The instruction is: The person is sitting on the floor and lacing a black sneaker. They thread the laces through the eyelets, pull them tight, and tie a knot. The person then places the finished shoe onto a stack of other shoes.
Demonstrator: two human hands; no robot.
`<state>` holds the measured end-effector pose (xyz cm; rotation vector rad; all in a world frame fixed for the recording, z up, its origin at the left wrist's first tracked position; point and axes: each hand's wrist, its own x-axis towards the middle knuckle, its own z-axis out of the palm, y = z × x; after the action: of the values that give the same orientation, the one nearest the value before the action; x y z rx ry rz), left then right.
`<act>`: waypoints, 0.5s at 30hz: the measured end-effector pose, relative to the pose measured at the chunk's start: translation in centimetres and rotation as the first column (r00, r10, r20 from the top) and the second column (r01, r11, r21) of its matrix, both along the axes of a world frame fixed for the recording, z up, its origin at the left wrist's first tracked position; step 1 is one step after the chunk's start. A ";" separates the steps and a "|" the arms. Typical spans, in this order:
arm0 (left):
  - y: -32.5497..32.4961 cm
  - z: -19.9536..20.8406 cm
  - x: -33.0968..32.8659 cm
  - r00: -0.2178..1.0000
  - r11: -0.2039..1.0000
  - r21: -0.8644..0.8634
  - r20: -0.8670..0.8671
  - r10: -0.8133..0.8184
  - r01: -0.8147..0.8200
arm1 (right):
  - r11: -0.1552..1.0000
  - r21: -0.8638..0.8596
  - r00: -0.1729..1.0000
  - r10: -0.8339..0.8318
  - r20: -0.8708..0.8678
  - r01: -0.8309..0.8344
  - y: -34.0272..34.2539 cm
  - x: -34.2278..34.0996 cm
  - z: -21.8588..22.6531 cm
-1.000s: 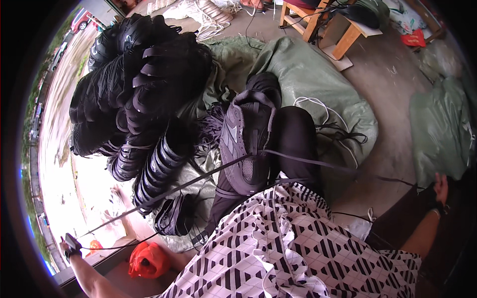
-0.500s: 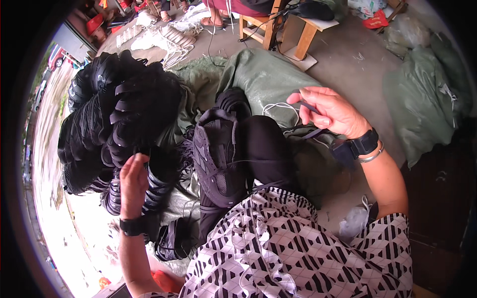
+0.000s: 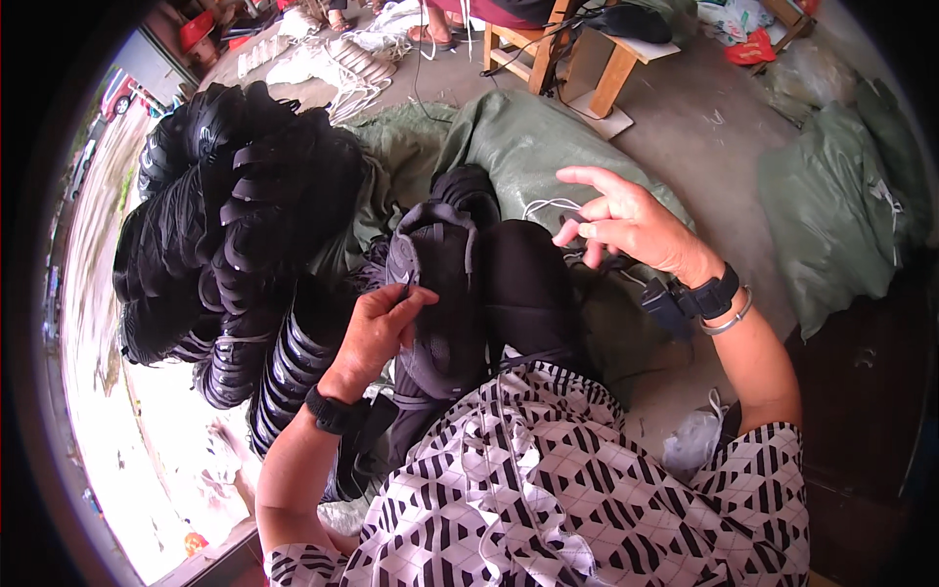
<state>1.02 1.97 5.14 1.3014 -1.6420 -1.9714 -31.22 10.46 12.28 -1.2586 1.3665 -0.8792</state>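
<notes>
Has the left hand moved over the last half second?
Yes: the left hand has moved right, away from the pile of black shoe uppers, over to the single dark shoe upper.

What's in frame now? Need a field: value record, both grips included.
left grip: fingertips pinched at the eyelet edge of the black fabric shoe upper; exact hold too small to tell
right grip: raised to the right of the shoe upper, index finger extended; hold unclear
shoe upper: on the person's lap, toe end toward the body
left side: large pile of nested black shoe uppers
beyond lap: crumpled green plastic sack
</notes>
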 end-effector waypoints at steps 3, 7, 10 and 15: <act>-0.1 -0.7 -0.5 1.000 0.997 -0.077 0.007 0.000 0.001 | 0.985 -0.140 0.994 0.098 -0.053 -0.105 -0.5 -0.6 -2.8; 0.0 -0.9 -1.3 1.000 0.991 -0.133 0.019 -0.024 0.026 | 0.992 -0.086 0.993 0.096 0.069 -0.090 -1.0 1.1 -2.9; 0.4 -1.6 -1.9 0.997 0.952 -0.300 0.049 -0.054 0.066 | 0.995 0.014 0.976 0.092 0.200 -0.097 -1.4 3.1 -3.2; 0.2 -2.2 -3.4 0.977 0.812 -0.558 0.205 -0.067 0.172 | 0.975 -0.103 0.978 0.185 -0.097 -0.194 -1.8 6.3 -7.0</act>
<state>-2.42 2.16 2.92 1.1654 -2.2198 -1.2599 -24.89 8.68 5.30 -1.5029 1.2534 -0.7847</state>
